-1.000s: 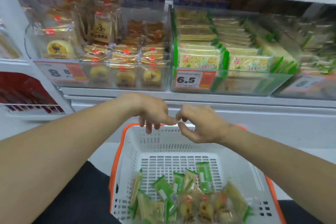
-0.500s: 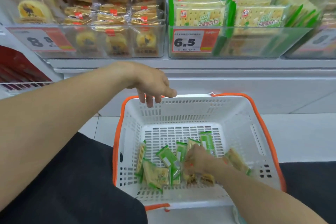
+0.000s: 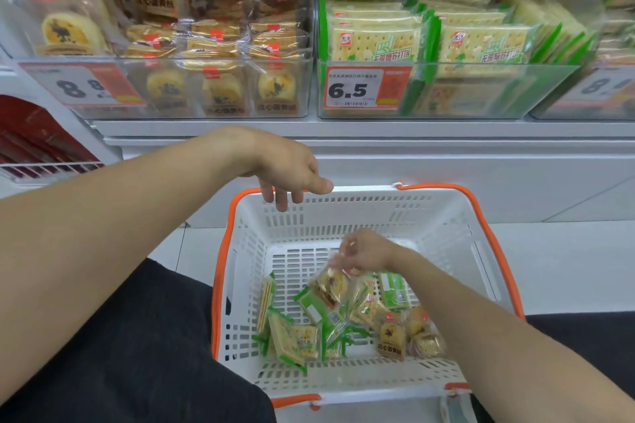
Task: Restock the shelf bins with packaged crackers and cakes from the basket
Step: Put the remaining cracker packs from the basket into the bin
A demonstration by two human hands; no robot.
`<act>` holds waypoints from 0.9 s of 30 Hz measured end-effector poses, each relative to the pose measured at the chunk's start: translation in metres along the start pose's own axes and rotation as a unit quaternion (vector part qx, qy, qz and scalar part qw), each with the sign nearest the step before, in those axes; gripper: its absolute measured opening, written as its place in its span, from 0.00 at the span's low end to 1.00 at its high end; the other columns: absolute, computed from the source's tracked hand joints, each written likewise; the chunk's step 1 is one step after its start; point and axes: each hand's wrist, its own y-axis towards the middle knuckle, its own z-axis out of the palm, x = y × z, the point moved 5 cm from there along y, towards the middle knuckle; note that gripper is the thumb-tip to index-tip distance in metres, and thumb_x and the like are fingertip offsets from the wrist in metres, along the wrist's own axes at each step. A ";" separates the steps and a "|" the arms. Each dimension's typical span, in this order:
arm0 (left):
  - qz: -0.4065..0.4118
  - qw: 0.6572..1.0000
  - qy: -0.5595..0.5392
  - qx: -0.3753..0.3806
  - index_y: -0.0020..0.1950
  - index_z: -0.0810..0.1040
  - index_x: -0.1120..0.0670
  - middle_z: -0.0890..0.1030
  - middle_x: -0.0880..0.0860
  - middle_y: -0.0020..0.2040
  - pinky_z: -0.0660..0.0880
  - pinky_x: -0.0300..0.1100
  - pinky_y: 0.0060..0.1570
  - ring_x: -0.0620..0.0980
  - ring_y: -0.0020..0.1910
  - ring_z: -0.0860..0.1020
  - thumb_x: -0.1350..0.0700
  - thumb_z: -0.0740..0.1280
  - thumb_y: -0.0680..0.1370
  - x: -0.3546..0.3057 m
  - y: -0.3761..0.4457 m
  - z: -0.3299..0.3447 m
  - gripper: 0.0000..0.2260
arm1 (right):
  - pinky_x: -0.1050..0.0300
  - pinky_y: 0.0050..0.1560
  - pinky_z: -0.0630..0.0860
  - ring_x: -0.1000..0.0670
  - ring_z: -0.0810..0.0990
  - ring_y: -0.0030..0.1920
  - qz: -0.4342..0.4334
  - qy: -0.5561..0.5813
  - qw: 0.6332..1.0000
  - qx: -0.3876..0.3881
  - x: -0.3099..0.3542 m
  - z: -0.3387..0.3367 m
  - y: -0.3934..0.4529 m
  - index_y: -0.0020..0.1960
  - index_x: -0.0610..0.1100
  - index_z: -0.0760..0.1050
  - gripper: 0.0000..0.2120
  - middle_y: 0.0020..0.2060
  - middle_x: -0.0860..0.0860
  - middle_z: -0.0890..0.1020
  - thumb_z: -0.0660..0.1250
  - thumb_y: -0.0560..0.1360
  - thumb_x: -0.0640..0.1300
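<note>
A white basket (image 3: 446, 223) with an orange rim sits below the shelf and holds several green cracker packs (image 3: 295, 340) and clear-wrapped cakes (image 3: 391, 336). My right hand (image 3: 364, 251) pinches the top edge of one cake pack (image 3: 331, 287) and holds it just above the pile. Over the basket's far left rim hovers my left hand (image 3: 288, 175), fingers hanging loose and holding nothing. On the shelf, a clear cake bin (image 3: 192, 106) stands at the left and a clear cracker bin (image 3: 481, 106) at the right.
Price tags reading 8.8 (image 3: 82, 86) and 6.5 (image 3: 364, 87) hang on the bin fronts. A third bin (image 3: 598, 96) shows at the far right. A red wire shelf (image 3: 34, 148) lies at the left. Pale floor (image 3: 567, 251) surrounds the basket; dark trousers flank it.
My right hand dropped from beside the left hand into the basket, took hold of a cake pack and lifted it off the pile. The view tilted down.
</note>
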 end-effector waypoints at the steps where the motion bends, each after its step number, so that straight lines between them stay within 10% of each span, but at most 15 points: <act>1: 0.002 1.000 0.002 0.000 0.62 0.75 0.54 0.82 0.50 0.56 0.80 0.42 0.46 0.49 0.47 0.84 0.39 0.59 0.82 0.001 0.000 0.000 0.20 | 0.52 0.44 0.77 0.49 0.80 0.39 -0.010 0.055 0.998 -0.010 0.015 -0.016 -0.004 0.41 0.44 0.77 0.16 0.41 0.43 0.85 0.79 0.69 0.53; 8: 0.020 0.999 -0.016 -0.029 0.71 0.70 0.50 0.81 0.53 0.59 0.79 0.50 0.59 0.52 0.54 0.82 0.34 0.70 0.72 0.005 0.000 -0.004 0.32 | 0.62 0.35 0.69 0.50 0.74 0.36 -0.116 0.289 0.950 0.005 0.100 -0.078 -0.050 0.39 0.44 0.75 0.12 0.41 0.39 0.80 0.77 0.68 0.47; 13: 0.096 0.985 -0.126 -0.069 0.65 0.74 0.53 0.84 0.53 0.51 0.81 0.45 0.49 0.55 0.52 0.84 0.49 0.74 0.76 -0.002 -0.007 -0.010 0.21 | 0.65 0.28 0.66 0.56 0.70 0.26 -0.181 0.381 0.906 -0.032 0.131 -0.091 -0.070 0.39 0.41 0.74 0.10 0.28 0.50 0.79 0.72 0.68 0.47; 21: 0.178 0.928 -0.271 -0.182 0.62 0.78 0.52 0.85 0.53 0.55 0.79 0.54 0.60 0.50 0.56 0.83 0.44 0.75 0.70 0.012 -0.028 -0.035 0.24 | 0.38 0.60 0.77 0.37 0.78 0.59 -0.250 0.452 0.856 -0.025 0.132 -0.106 -0.079 0.68 0.33 0.70 0.42 0.61 0.36 0.78 0.81 0.66 0.56; 27: 0.202 0.898 -0.286 -0.267 0.64 0.77 0.53 0.83 0.50 0.58 0.79 0.50 0.60 0.47 0.60 0.80 0.40 0.72 0.74 0.032 -0.043 -0.051 0.25 | 0.56 0.33 0.65 0.51 0.72 0.30 -0.298 0.362 0.872 -0.138 0.175 -0.108 -0.097 0.43 0.41 0.73 0.12 0.32 0.51 0.76 0.76 0.70 0.42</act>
